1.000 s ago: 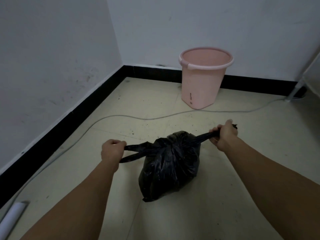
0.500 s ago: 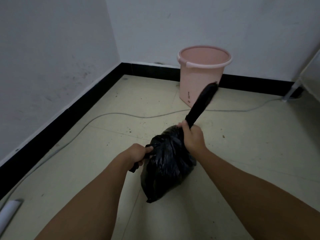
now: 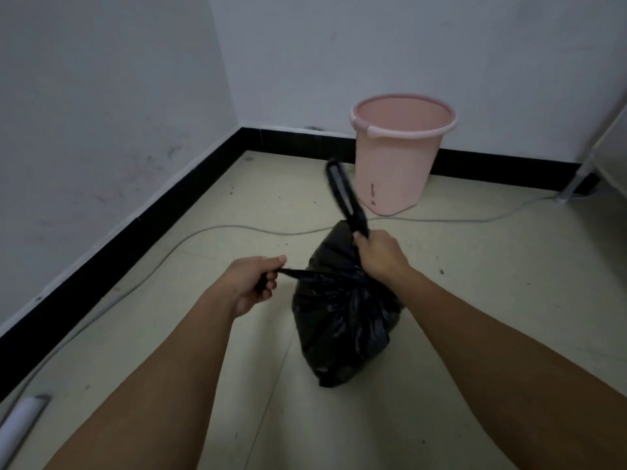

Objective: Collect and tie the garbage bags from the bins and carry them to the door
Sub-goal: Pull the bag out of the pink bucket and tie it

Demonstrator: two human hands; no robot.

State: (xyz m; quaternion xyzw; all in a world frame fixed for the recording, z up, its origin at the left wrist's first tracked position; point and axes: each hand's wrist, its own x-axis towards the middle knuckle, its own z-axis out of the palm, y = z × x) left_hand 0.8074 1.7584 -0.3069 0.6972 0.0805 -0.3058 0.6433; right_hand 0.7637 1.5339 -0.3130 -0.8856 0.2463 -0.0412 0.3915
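Note:
A full black garbage bag (image 3: 342,327) sits on the tiled floor in front of me, its top gathered. My left hand (image 3: 254,283) grips one twisted black tail of the bag and holds it taut out to the left. My right hand (image 3: 380,254) is closed on the other tail, whose free end (image 3: 342,191) sticks up and away toward the bin. A pink plastic bin (image 3: 397,164) with no liner visible stands behind the bag against the back wall.
White walls with a black skirting (image 3: 163,215) meet in a corner at the left. A grey cable (image 3: 217,230) runs across the floor behind the bag. A white tube (image 3: 20,418) lies at the bottom left. A white furniture leg (image 3: 573,186) stands at the right.
Both hands were pulling the tails wide apart, then came in to the bag. Now the left hand has drawn its tail out left again, and the right tail's free end swung leftward.

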